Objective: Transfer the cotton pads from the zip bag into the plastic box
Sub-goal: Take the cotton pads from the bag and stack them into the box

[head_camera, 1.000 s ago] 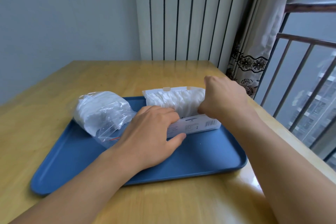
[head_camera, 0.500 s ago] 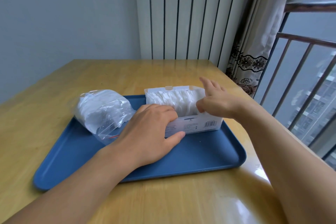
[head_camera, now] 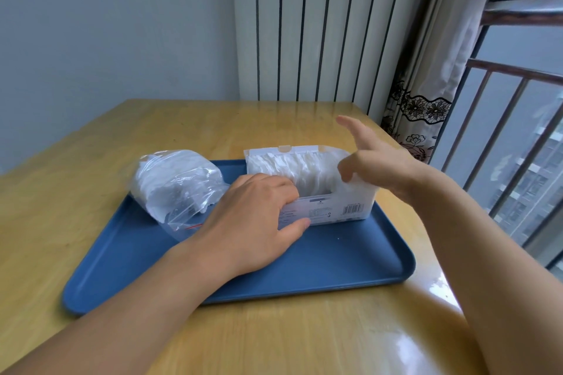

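Observation:
A white plastic box (head_camera: 344, 207) stands on the blue tray (head_camera: 335, 265), lid open, packed with white cotton pads (head_camera: 292, 166). My left hand (head_camera: 259, 222) grips the box's front left wall, fingers curled over the rim and thumb against the front face. Above the box's right end hovers my right hand (head_camera: 374, 161), fingers spread, holding nothing. Left of the box lies the clear zip bag (head_camera: 176, 183) with more cotton pads inside, its red-lined mouth toward me.
The tray sits on a wooden table (head_camera: 304, 338). A white radiator (head_camera: 320, 24) and a grey wall stand behind it. To the right hang a curtain (head_camera: 426, 100) and a window railing (head_camera: 518, 131) close to the table's edge.
My right hand, earlier fisted down on the box's right end, has lifted off and opened its fingers. My left hand has stayed on the box.

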`<action>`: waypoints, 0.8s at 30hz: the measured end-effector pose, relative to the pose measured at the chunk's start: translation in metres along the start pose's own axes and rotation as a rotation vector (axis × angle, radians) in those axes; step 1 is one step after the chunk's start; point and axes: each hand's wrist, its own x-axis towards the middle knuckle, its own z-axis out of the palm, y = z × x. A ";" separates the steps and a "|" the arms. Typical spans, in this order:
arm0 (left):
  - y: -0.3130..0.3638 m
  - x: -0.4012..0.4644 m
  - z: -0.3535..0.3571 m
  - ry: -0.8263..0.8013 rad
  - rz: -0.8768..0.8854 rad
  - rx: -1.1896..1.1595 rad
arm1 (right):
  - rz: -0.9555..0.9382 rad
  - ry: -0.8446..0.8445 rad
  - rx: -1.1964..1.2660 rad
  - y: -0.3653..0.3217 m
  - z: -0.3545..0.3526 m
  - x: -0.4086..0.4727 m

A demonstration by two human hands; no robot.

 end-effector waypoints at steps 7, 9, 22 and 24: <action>0.000 -0.001 0.002 0.024 0.023 -0.003 | -0.036 0.003 -0.127 0.005 0.005 0.002; 0.003 -0.002 -0.003 0.056 0.054 -0.048 | -0.192 0.101 -0.225 -0.006 0.007 -0.006; -0.129 -0.003 -0.060 0.250 -0.766 -0.077 | -0.851 -0.133 -0.602 -0.056 0.124 -0.054; -0.138 -0.005 -0.053 0.158 -0.802 -0.122 | -0.786 -0.157 -0.694 -0.057 0.132 -0.052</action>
